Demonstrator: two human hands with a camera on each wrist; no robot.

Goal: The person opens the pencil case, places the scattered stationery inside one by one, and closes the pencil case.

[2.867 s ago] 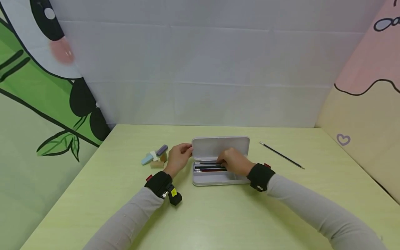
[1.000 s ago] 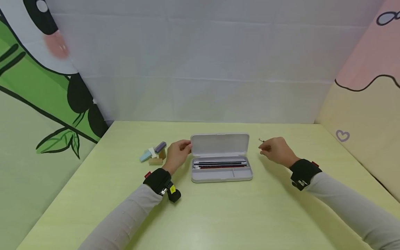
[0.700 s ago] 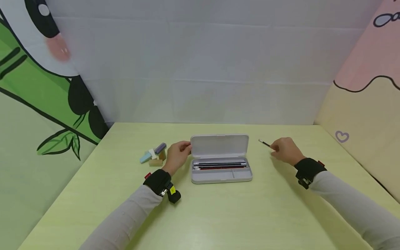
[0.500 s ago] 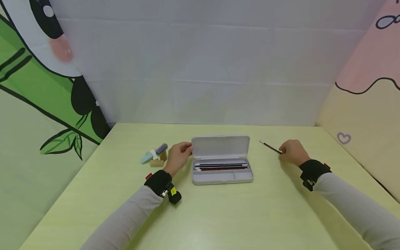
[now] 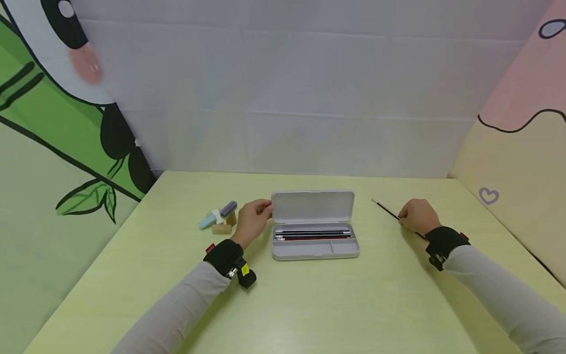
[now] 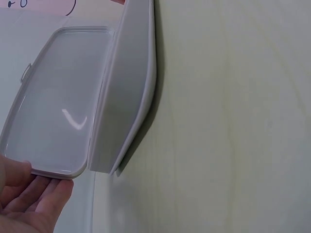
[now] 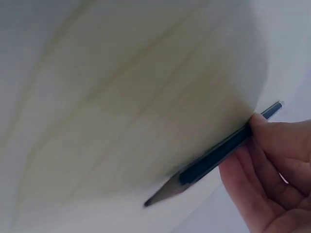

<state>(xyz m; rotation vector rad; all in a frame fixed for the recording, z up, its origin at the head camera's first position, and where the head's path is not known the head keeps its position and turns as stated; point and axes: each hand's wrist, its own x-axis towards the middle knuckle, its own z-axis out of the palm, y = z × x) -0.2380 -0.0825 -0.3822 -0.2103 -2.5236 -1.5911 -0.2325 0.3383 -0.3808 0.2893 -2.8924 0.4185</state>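
A white pencil case [image 5: 315,256] stands with its lid [image 5: 311,206] raised, and several pencils [image 5: 311,235] lie in its back compartment. My left hand [image 5: 252,223] pinches the left edge of that lid; in the left wrist view the thumb [image 6: 17,171] lies on the lid's inner side and the fingers are behind it. Right of the case, my right hand [image 5: 417,217] pinches a dark pencil [image 5: 384,208] at its middle. The right wrist view shows its sharpened tip [image 7: 163,192] close to the table, with the thumb and fingers around the shaft.
A small pile of blocks, with a blue one [image 5: 208,221], a purple one [image 5: 228,208] and a tan one [image 5: 221,229], lies left of the left hand. Behind the table [image 5: 300,305] rises a white cloth wall [image 5: 283,98]. Printed panels flank both sides.
My right hand has left the inside of the case, travelled right, slid along the lying pencil and now grips it. The left hand has stayed at the lid's edge.
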